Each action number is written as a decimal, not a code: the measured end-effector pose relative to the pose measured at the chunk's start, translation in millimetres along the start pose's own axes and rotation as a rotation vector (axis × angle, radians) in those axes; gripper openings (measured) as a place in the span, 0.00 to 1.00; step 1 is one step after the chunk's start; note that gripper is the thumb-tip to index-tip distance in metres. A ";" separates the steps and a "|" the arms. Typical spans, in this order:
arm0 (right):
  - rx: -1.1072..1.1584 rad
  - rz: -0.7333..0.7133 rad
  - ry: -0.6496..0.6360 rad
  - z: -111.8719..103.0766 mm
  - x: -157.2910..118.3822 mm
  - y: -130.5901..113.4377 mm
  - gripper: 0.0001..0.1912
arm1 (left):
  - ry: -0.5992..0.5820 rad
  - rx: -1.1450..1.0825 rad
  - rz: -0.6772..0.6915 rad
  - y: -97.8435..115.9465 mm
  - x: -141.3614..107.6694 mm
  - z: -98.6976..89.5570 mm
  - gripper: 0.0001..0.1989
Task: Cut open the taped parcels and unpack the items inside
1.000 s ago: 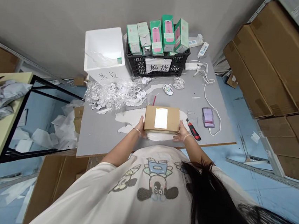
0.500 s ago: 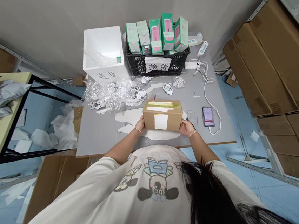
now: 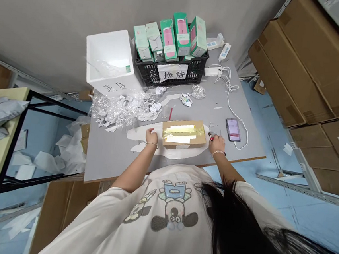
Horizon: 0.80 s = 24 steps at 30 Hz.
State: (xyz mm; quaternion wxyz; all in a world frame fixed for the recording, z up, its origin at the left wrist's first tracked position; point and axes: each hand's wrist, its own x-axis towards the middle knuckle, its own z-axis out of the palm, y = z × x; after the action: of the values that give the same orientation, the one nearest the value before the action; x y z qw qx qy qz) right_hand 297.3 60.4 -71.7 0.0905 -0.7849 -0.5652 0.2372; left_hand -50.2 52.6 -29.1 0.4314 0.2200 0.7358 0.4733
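A cardboard box [image 3: 183, 134] lies flat on the grey table top [image 3: 109, 157], its face with shiny yellowish tape and white strips turned up. It rests on a torn white paper sheet [image 3: 167, 152]. My left hand [image 3: 152, 135] lies open on that paper, just left of the box. To the right of the box, my right hand [image 3: 217, 144] is closed around a red-and-black utility knife [image 3: 212, 138], and the fingers hide most of the knife.
A black crate [image 3: 168, 77] of green-and-pink boxes and a white foam box [image 3: 107, 57] stand at the table's back. Crumpled plastic wrap [image 3: 118, 112] lies left, and a phone [image 3: 233, 130] on a white cable lies right. Stacked cartons [image 3: 295, 63] fill the right.
The box has been turned from its label face to its taped face and set down on the paper. Both hands let go of it, and my right hand has taken up the knife from the table.
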 end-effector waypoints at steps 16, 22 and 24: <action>0.576 0.048 -0.206 -30.1 3.5 3.8 0.10 | -0.741 1.052 0.744 48.4 -56.9 137.7 0.67; 0.906 -0.010 -0.616 -50.2 8.1 -30.6 0.17 | -0.669 0.968 0.748 46.0 -70.2 137.3 0.66; 0.890 -0.032 -0.644 -51.6 11.5 -35.0 0.17 | -0.657 0.963 0.752 45.2 -76.0 136.3 0.65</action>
State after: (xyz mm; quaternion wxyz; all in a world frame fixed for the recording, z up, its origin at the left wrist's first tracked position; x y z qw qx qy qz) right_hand 295.1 89.6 -15.5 0.2398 -0.5499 -0.4212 0.6803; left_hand 101.2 86.6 18.9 0.2931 0.7589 0.5689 0.1203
